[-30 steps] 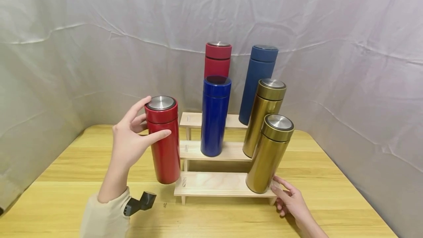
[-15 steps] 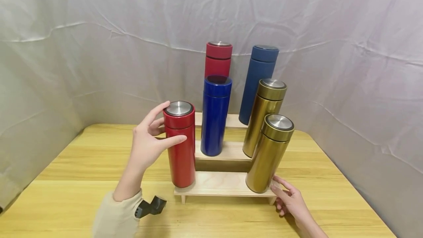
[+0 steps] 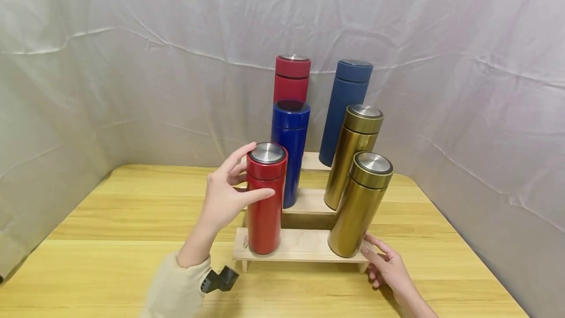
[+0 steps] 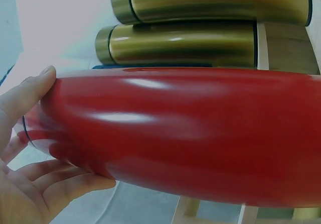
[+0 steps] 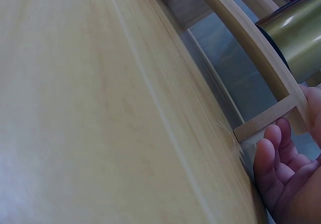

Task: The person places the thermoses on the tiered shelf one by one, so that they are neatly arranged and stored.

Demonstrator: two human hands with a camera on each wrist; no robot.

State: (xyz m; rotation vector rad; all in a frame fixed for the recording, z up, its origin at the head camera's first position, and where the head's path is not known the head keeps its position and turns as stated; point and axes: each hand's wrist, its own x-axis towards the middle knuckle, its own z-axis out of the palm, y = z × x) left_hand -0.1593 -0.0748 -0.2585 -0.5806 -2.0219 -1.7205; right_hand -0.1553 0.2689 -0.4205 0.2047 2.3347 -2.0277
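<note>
My left hand point(image 3: 222, 198) grips a shiny red thermos bottle point(image 3: 266, 220) near its steel-topped lid, thumb across the front and fingers behind. The bottle point(image 4: 190, 133) is upright, its base over the left part of the lowest step of a wooden tiered stand point(image 3: 304, 244); whether it touches the wood I cannot tell. At that step's right end, my right hand point(image 3: 390, 266) holds the wooden edge between thumb and fingers. In the right wrist view its curled fingers point(image 5: 268, 158) lie beside the stand's leg. A gold thermos point(image 3: 359, 215) stands close to this hand.
On the middle step are a glossy blue thermos point(image 3: 291, 161), partly hidden by the red one, and another gold thermos point(image 3: 353, 146). Behind them stand a matte red thermos point(image 3: 291, 82) and a matte blue thermos point(image 3: 342, 107). Grey cloth point(image 3: 176, 38) surrounds the wooden table point(image 3: 110, 239).
My left hand has carried the red thermos rightward and slightly down, from left of the stand to over its lowest step. My right hand has stayed at the step's end.
</note>
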